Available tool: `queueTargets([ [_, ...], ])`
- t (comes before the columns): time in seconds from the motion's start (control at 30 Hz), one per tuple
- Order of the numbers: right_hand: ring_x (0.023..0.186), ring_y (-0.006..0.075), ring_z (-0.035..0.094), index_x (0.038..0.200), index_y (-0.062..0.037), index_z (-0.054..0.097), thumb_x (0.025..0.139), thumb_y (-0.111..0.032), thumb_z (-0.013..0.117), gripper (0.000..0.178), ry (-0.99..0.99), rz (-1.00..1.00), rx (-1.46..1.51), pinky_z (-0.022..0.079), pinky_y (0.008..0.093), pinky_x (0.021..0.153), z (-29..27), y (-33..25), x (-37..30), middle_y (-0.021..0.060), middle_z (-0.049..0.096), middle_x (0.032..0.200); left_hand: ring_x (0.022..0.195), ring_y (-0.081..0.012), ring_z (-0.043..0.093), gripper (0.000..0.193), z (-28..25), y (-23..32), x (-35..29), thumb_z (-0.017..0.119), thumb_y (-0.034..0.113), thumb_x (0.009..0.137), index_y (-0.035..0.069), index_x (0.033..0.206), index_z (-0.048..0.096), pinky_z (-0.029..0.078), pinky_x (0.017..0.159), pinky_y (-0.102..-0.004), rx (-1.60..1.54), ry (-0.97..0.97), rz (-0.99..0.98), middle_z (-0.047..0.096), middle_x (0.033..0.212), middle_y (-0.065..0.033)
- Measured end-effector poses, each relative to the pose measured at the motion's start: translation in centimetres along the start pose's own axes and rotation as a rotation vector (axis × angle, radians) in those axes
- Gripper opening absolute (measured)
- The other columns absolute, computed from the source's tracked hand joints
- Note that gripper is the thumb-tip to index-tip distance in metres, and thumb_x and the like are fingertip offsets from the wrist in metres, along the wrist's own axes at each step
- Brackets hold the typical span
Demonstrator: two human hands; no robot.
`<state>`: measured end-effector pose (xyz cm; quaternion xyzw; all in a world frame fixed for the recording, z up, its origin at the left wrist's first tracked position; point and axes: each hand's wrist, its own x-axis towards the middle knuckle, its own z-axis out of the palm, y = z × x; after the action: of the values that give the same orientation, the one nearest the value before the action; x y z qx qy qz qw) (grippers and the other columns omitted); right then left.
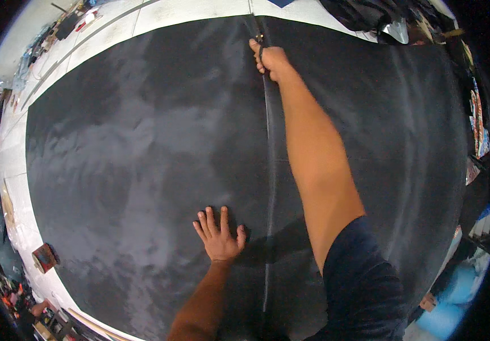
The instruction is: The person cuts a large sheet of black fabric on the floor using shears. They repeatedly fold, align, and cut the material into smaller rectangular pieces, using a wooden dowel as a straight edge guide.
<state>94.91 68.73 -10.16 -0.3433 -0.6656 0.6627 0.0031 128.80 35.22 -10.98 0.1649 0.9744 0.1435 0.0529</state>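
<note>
A large black sheet (142,142), smooth and slightly shiny like vinyl or coated fabric, lies spread out before me. My left hand (219,238) rests flat on it, fingers spread, a little left of a pale line that runs from near to far. At the far edge, with the arm stretched out, my right hand (269,61) grips a pair of scissors (260,38) by dark handles. The blades point away from me at the sheet's far margin, close to that line. How far apart they are cannot be made out.
Under the sheet is a white tabletop (15,165), showing along the left and far sides. A dark red roll or small box (45,257) sits at the left edge. Dark bundled material (364,14) lies far right; light-blue rolls (455,301) stand near right. Clutter lines the left side.
</note>
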Motion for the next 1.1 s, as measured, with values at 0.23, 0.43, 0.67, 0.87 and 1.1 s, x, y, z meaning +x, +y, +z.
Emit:
queueTargets([
  [0.23, 0.05, 0.0117, 0.048, 0.078, -0.0071, 0.055, 0.091, -0.043, 0.062, 0.039, 0.29, -0.246, -0.194, 0.037, 0.0276, 0.048, -1.6, 6.6, -17.9, 0.0004, 0.049, 0.058, 0.14, -0.045, 0.021, 0.064, -0.2, -0.1, 0.0, 0.057, 0.041, 0.084, 0.011, 0.14, 0.045, 0.013, 0.113, -0.0618, -0.004, 0.02, -0.017, 0.03, 0.148, -0.0232],
  [0.43, 0.124, 0.0295, 0.043, 0.138, 0.0062, 0.032, 0.09, -0.018, 0.063, 0.061, 0.573, 0.13, -0.422, 0.034, 0.0399, 0.105, -12.0, 26.6, -57.8, 0.0212, 0.043, 0.134, 0.14, -0.0442, 0.021, 0.064, -0.8, 0.6, -0.1, 0.059, 0.039, 0.085, 0.012, 0.141, 0.043, 0.011, 0.114, -0.0602, -0.049, 0.014, -0.029, 0.03, 0.148, -0.0228],
  [0.67, 0.126, 0.0428, 0.04, 0.136, 0.0085, 0.033, 0.082, -0.014, 0.069, 0.069, 0.67, 0.005, -0.833, 0.03, 0.0503, 0.106, -11.4, 38.7, -70.9, 0.0271, 0.042, 0.135, 0.14, -0.0437, 0.021, 0.062, -0.4, 0.6, -0.3, 0.057, 0.04, 0.087, 0.014, 0.141, 0.043, 0.012, 0.114, -0.0588, -0.012, 0.116, 0.024, 0.03, 0.149, -0.0218],
  [0.87, 0.127, 0.043, 0.04, 0.136, 0.0068, 0.034, 0.077, -0.019, 0.074, 0.076, 0.655, -0.088, -0.875, 0.031, 0.053, 0.105, -11.4, 38.3, -70.2, 0.0251, 0.044, 0.137, 0.141, -0.0411, 0.022, 0.066, -0.6, -2.2, -0.4, 0.058, 0.047, 0.087, 0.015, 0.143, 0.041, 0.016, 0.115, -0.0545, -0.068, 0.138, 0.028, 0.031, 0.15, -0.0204],
  [1.1, 0.12, 0.0425, 0.048, 0.128, 0.0048, 0.044, 0.085, -0.033, 0.069, 0.063, 0.632, -0.22, -0.671, 0.034, 0.0494, 0.102, -14.9, 37.9, -73.2, 0.0255, 0.052, 0.126, 0.138, -0.0385, 0.029, 0.07, -12.1, -7.2, -12.2, 0.065, 0.033, 0.083, 0.014, 0.144, 0.038, 0.023, 0.114, -0.0489, 0.061, 0.204, 0.309, 0.036, 0.147, -0.0179],
])
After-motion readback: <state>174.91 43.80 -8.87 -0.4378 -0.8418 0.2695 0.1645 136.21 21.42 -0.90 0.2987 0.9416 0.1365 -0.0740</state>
